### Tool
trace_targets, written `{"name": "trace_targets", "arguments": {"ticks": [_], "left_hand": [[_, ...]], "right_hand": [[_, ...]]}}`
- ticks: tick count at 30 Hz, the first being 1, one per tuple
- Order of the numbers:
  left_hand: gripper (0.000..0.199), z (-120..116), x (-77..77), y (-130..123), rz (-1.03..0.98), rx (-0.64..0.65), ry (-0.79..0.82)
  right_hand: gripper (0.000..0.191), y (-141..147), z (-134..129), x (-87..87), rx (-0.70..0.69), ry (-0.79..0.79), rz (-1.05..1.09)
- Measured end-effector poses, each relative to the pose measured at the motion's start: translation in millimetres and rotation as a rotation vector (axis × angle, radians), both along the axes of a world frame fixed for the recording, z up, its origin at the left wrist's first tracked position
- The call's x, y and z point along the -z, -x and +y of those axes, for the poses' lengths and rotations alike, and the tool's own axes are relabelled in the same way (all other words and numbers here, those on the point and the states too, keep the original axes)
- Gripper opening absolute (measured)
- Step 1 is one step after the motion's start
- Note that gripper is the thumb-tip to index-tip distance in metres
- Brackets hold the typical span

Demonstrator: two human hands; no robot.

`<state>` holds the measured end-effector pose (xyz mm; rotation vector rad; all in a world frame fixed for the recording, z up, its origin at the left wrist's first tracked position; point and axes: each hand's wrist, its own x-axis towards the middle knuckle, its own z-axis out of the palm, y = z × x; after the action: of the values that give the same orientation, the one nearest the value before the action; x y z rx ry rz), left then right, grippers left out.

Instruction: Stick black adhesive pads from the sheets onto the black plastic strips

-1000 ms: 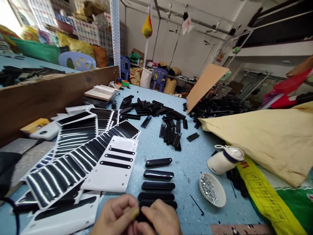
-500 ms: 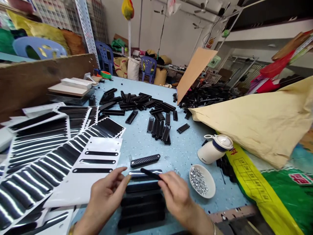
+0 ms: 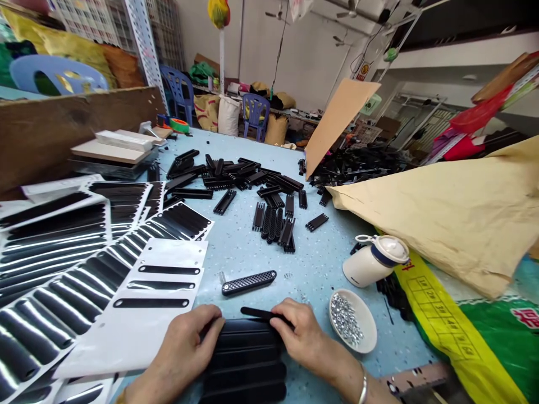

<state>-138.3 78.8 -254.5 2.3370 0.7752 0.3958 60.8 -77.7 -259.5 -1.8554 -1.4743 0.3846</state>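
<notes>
My right hand (image 3: 301, 331) pinches a slim black stick (image 3: 255, 312), its free end pointing left. My left hand (image 3: 191, 339) is closed, thumb and forefinger at the left end of a glossy black strip (image 3: 248, 325). That strip lies at the top of a row of flat black strips (image 3: 246, 356) in front of me; the exact grip is partly hidden by my fingers. Just beyond lies a black textured handle-like piece (image 3: 248, 282) with a screw at each end. Left of my left hand is a white backing sheet (image 3: 138, 331) bearing 3 black strips.
A white bowl of small metal parts (image 3: 353, 322) and a cream lidded cup (image 3: 373, 261) stand on the right. Black plastic pieces (image 3: 236, 174) are heaped farther back. Sheets of glossy strips (image 3: 50, 314) cover the left; brown paper (image 3: 442, 207) and a sack (image 3: 458, 331) lie right.
The glossy strip has moved towards me onto the row's top. My left hand's fingers have closed at its left end. My right hand still holds the black stick, slightly lower.
</notes>
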Motion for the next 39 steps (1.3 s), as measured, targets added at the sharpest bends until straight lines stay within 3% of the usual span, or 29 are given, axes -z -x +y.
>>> {"name": "trace_targets", "arguments": {"ticks": [5,7,10,14,18,29,39], "left_hand": [[0.038,16.4,10.0,-11.4,-0.053,-0.189,-0.001],[0.043,23.5,11.0,-20.5,-0.034,-0.174,0.034],[0.033,28.2,8.2,-28.7,0.014,-0.104,0.093],[0.026,24.9,5.5,-24.1,-0.022,-0.077,0.18],[0.023,21.4,4.2,-17.4,-0.077,-0.093,0.275],[0.018,24.1,9.7,-15.4,-0.08,-0.075,0.302],[0.019,22.3,4.2,-15.7,-0.08,-0.076,0.283]], "right_hand": [[0.011,-25.2,32.7,-9.2,0.063,-0.218,-0.09],[0.01,-31.7,51.6,-7.5,0.019,-0.256,-0.19],[0.009,-30.2,65.3,-2.5,-0.066,-0.211,-0.276],[0.011,-20.2,49.5,-0.6,-0.149,-0.1,-0.301],[0.015,-16.4,33.7,-4.3,-0.185,-0.133,-0.278],[0.015,-6.0,46.9,-5.3,-0.205,-0.123,-0.308],[0.017,-6.4,49.1,-3.4,-0.232,-0.031,-0.343]]}}
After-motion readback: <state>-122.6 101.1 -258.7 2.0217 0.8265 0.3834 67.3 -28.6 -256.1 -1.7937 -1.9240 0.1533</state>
